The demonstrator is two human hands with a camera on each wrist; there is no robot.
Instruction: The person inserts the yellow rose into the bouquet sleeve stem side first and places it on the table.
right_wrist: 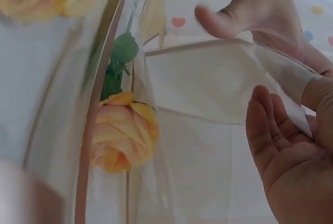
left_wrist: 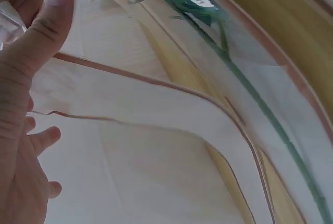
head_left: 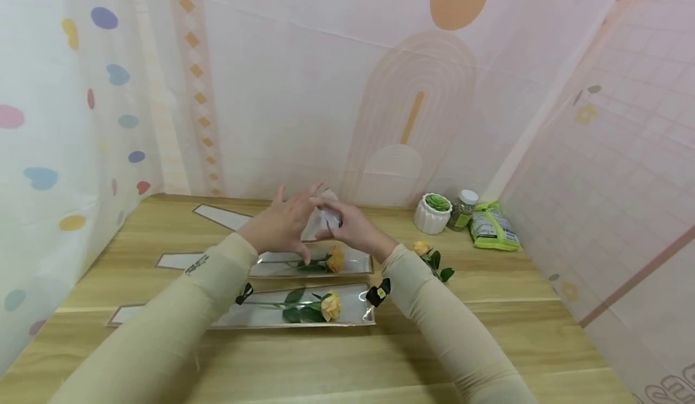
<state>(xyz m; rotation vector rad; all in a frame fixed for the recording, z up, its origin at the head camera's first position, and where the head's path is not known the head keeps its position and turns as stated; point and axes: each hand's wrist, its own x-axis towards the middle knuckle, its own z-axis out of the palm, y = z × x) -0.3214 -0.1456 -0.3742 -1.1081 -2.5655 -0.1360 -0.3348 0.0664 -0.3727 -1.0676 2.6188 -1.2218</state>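
My left hand [head_left: 285, 222] and right hand [head_left: 355, 228] meet over the middle of the table at the wide end of a flower sleeve [right_wrist: 203, 76], white with brown edging. The right hand [right_wrist: 291, 167] pinches its mouth, thumb on one side and fingers on the other. Spread fingers of the left hand [left_wrist: 26, 130] lie about the sleeve [left_wrist: 135, 96], its thumb held out. Below the hands are two filled sleeves, each holding one rose: one rose [head_left: 335, 259] partly under the left hand, the other rose [head_left: 330, 306] nearer me.
Right of the sleeves lies a loose yellow rose [head_left: 422, 248] with green leaves. Behind it stand a white pot with a succulent [head_left: 432, 214], a white-lidded jar [head_left: 463, 211] and a green-and-grey packet [head_left: 494, 228]. Patterned curtains [head_left: 282, 102] hang along the table's back and sides.
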